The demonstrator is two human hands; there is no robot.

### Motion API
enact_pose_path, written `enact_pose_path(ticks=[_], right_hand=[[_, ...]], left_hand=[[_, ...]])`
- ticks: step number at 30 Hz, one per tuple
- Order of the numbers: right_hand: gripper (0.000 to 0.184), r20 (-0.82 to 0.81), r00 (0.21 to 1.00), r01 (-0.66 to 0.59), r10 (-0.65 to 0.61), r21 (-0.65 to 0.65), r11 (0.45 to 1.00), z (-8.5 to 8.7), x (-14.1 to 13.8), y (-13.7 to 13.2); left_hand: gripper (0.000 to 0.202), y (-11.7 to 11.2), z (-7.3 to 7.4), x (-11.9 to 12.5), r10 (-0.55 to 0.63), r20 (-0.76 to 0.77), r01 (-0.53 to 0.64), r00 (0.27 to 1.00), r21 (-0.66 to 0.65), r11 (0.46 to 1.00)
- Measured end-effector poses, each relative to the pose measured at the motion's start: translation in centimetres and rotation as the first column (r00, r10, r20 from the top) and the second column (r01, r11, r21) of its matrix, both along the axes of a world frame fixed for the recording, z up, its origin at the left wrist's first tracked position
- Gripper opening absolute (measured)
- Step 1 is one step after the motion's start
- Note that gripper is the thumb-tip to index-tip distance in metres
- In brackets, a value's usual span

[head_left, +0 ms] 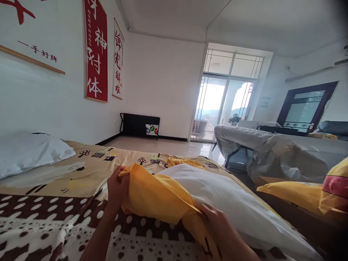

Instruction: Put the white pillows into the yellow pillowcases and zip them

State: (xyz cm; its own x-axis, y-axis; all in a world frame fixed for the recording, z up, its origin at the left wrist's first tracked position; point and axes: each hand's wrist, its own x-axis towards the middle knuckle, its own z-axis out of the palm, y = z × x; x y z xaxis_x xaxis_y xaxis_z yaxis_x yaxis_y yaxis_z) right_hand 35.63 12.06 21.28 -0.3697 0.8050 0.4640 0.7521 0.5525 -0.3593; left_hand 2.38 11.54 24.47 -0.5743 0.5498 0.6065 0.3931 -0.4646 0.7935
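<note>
Both my hands are closed on a yellow pillowcase (160, 197) above the bed. My left hand (119, 186) grips its upper left corner. At the other side, my right hand (213, 215) pinches the edge, and a fold of the cloth hangs below it. Right behind the cloth lies a plump white pillow (231, 195), reaching towards the lower right. The case overlaps the pillow's left end; whether any of the pillow is inside it I cannot tell. Another piece of yellow cloth (186, 162) shows at the pillow's far side.
The bed's patterned sheet (67, 204) spreads beneath. A second white pillow (35, 154) lies at the left. On the right, a yellow and pink cushion (335, 186) rests on a brown cardboard box (268, 179). Beyond are a plastic-covered table (244, 136) and a black folded frame (133, 125) against the wall.
</note>
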Motion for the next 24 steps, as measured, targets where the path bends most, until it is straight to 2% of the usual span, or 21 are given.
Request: enact_pose_path(ticks=[2,3,5,7,8,10,11,14,16,18,21,24], right_hand=[[0.026,-0.104,0.988,0.132,-0.112,0.217,0.967,1.2,1.8,0.1],[0.026,-0.157,0.98,0.162,-0.12,0.283,0.945,2.0,2.3,0.1],[0.026,-0.219,0.975,0.096,-0.033,0.281,0.955,3.4,2.8,-0.4],[0.03,-0.245,0.962,-0.101,0.123,0.101,0.99,4.2,2.3,-0.9],[0.032,-0.275,0.942,-0.203,0.19,-0.02,0.979,4.2,1.9,-1.1],[0.033,-0.368,0.898,-0.338,0.241,-0.227,0.913,3.3,0.8,-0.9],[0.031,-0.414,0.884,-0.353,0.215,-0.292,0.889,2.5,0.2,-0.5],[0.022,-0.44,0.891,-0.287,0.111,-0.358,0.889,-0.4,-1.8,1.1],[0.023,-0.383,0.917,-0.249,0.113,-0.327,0.912,-1.7,-3.1,2.0],[0.027,-0.337,0.936,-0.194,0.098,-0.267,0.944,-2.1,-4.2,2.5],[0.029,-0.338,0.94,-0.024,-0.04,-0.183,0.983,-1.9,-5.1,3.0],[0.04,-0.346,0.926,0.115,-0.147,-0.112,0.987,-1.4,-5.0,3.4]], left_hand=[[0.014,0.2,-0.5,0.0,0.11,-0.092,-0.109,0.99,0.019,0.994],[0.016,0.3,-0.6,-0.1,0.162,-0.128,-0.159,0.979,0.034,0.987],[0.017,0.5,-0.5,-0.6,0.247,-0.185,-0.237,0.951,0.079,0.968],[0.017,0.5,-0.1,-1.4,0.278,-0.229,-0.254,0.933,0.128,0.959],[0.017,0.4,0.2,-1.9,0.258,-0.243,-0.231,0.935,0.134,0.964],[0.018,-0.1,1.0,-2.5,0.16,-0.218,-0.146,0.963,0.079,0.986],[0.022,-0.4,1.3,-2.5,0.101,-0.176,-0.097,0.979,0.033,0.995],[0.024,-1.5,2.1,-1.0,-0.038,0.022,0.038,0.999,-0.02,0.999],[0.018,-2.1,2.3,0.7,-0.122,0.167,0.116,0.978,0.042,0.992],[0.012,-2.5,2.3,2.0,-0.137,0.257,0.11,0.957,0.117,0.987],[0.008,-2.7,1.7,2.6,-0.076,0.22,0.026,0.972,0.225,0.974],[0.01,-2.4,1.0,2.2,-0.116,0.144,0.057,0.983,0.363,0.93]])
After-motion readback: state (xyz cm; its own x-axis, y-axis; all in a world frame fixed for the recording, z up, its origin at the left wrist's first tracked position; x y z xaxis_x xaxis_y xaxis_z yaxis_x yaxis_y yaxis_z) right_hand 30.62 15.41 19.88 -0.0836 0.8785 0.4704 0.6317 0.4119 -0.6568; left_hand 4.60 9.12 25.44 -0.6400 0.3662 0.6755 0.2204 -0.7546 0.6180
